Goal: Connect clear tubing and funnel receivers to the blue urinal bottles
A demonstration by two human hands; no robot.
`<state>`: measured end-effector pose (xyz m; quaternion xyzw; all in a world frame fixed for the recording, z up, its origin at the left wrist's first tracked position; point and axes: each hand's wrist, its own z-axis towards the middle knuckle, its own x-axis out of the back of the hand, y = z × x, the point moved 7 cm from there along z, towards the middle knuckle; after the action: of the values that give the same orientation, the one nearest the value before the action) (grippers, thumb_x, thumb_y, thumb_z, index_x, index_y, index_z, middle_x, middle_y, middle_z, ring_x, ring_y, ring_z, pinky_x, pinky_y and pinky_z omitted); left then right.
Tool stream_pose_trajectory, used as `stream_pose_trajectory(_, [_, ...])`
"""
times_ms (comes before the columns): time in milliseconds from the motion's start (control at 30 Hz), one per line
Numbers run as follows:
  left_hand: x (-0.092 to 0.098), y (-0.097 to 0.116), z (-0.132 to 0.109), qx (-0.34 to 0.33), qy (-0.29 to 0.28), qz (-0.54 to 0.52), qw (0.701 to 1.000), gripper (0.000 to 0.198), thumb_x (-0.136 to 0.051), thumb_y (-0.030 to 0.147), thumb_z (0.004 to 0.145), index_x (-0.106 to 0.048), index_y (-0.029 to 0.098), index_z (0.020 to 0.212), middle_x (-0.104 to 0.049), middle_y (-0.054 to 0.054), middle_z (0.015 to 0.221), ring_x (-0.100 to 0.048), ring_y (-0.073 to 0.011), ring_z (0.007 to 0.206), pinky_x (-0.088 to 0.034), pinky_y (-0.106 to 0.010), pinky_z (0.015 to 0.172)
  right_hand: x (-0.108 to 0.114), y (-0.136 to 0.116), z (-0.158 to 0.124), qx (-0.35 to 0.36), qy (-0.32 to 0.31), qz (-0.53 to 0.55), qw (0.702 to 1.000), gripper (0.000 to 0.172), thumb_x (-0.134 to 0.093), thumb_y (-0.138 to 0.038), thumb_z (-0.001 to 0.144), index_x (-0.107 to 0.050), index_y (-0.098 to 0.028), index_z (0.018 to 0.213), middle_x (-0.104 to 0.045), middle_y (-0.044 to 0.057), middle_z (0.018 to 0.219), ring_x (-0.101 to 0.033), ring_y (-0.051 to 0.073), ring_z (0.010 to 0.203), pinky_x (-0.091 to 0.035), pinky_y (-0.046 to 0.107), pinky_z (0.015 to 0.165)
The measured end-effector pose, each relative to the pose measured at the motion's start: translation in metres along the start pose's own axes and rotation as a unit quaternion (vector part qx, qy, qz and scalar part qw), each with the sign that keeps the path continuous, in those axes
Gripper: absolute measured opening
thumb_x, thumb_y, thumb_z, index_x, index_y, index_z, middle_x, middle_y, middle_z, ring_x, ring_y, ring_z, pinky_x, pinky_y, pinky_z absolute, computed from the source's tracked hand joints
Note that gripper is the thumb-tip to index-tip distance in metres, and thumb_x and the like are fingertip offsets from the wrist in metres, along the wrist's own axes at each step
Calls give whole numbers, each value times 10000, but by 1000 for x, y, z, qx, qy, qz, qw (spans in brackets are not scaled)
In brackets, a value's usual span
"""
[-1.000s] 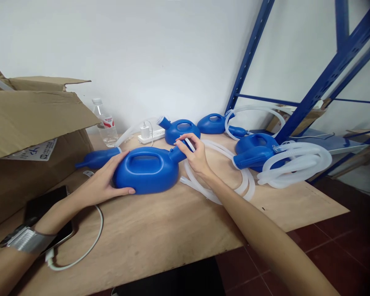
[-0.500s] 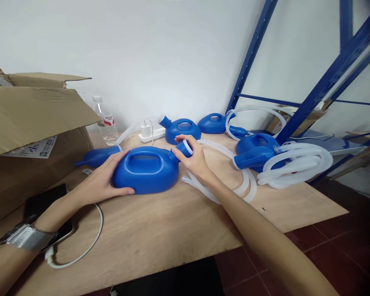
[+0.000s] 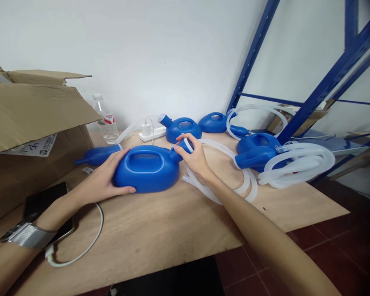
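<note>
Plain wooden tabletop (image 3: 160, 234), white wall (image 3: 154, 53), blue rack (image 3: 253, 55) right of the cardboard box (image 3: 33, 117). Blue jug (image 3: 148, 179), glossy, pierced handle, white-rimmed mouth, sits right of the box; left hand (image 3: 101, 179) grips its rear end, right hand (image 3: 197, 158) wraps its neck. Also there: water bottle (image 3: 108, 133), other jugs (image 3: 172, 131), and hoses (image 3: 253, 189) part-hidden by the right forearm (image 3: 249, 205).

wide silver wristband (image 3: 33, 237), bare forearms (image 3: 259, 228)

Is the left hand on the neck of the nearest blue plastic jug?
No, the left hand holds the jug by its rounded end; the right hand is at the neck.
</note>
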<state>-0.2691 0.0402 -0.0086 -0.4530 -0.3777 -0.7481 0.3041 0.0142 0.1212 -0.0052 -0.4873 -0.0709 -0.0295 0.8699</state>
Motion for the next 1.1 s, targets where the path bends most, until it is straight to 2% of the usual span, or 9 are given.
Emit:
stream_pose_trajectory(133, [-1, 1, 0, -3, 3, -6, 1000, 1168, -791, 692, 803, -120, 345, 1693, -340, -164, 1681, -421, -456, 1505, -423, -657, 1194, -1, -2, 2, -2, -16, 3, 1000, 303, -694, -399, 811, -662, -166, 1001, -691, 22, 959, -649, 168, 937, -489, 308, 935])
stream_pose_trajectory(267, [-1, 1, 0, -6, 7, -10, 1000, 1164, -787, 689, 807, -116, 345, 1694, -338, -166, 1677, -421, -461, 1501, -424, -662, 1192, 0, -2, 0, -5, -31, 6, 999, 361, -692, -448, 809, -654, -166, 1031, -693, 39, 994, -644, 181, 958, -489, 309, 933])
stream_pose_trajectory(433, [-3, 1, 0, -7, 14, -14, 1000, 1160, -790, 677, 811, -115, 335, 1691, -335, -173, 1670, -421, -459, 1496, -416, -661, 1197, 3, -3, 2, -24, -117, 33, 992, 413, -561, -483, 847, -652, -172, 1103, -687, 57, 1051, -618, 196, 1024, -499, 304, 926])
stream_pose_trajectory(533, [-2, 3, 0, -14, 16, -16, 1000, 1150, -790, 668, 816, -119, 327, 1685, -334, -176, 1667, -417, -457, 1495, -405, -667, 1200, 5, -7, 10, -34, -159, 7, 987, 408, -488, -507, 884, -675, -161, 994, -700, 61, 1012, -623, 196, 998, -499, 292, 887])
stream_pose_trajectory(633, [-2, 4, 0, -18, 16, -17, 1000, 1135, -787, 663, 825, -119, 329, 1679, -330, -176, 1665, -409, -455, 1500, -400, -665, 1203, 5, -14, 22, -27, -187, -41, 981, 462, -412, -501, 918, -711, -151, 874, -724, 59, 992, -642, 194, 992, -490, 289, 907])
stream_pose_trajectory(767, [-3, 3, 0, -16, 11, -15, 1000, 1131, -784, 659, 832, -109, 326, 1676, -312, -184, 1669, -411, -458, 1496, -414, -654, 1195, -4, -7, 37, -100, -239, -37, 965, 600, -341, -519, 965, -747, -134, 749, -742, 73, 899, -660, 184, 923, -502, 287, 923])
stream_pose_trajectory(867, [-4, 3, 0, -14, 12, -13, 1000, 1140, -788, 662, 828, -110, 318, 1677, -313, -188, 1668, -414, -460, 1492, -416, -647, 1195, -13, -6, 44, -76, -267, -65, 958, 532, -366, -420, 950, -747, -144, 701, -751, 65, 889, -668, 178, 945, -500, 289, 973])
stream_pose_trajectory(933, [-4, 3, 1, -16, 14, -12, 1000, 1138, -790, 661, 827, -116, 315, 1676, -316, -187, 1666, -413, -456, 1493, -413, -642, 1198, -18, -5, 45, -47, -269, -54, 960, 492, -372, -374, 929, -769, -149, 745, -760, 59, 938, -680, 179, 995, -508, 297, 997])
stream_pose_trajectory(1100, [-2, 5, 1, -16, 18, -9, 1000, 1129, -777, 666, 836, -116, 317, 1682, -325, -176, 1668, -423, -441, 1490, -404, -631, 1207, -21, 4, 39, -66, -253, 63, 963, 467, -446, -410, 913, -811, -162, 1065, -752, 55, 1169, -706, 192, 1125, -539, 331, 1052])
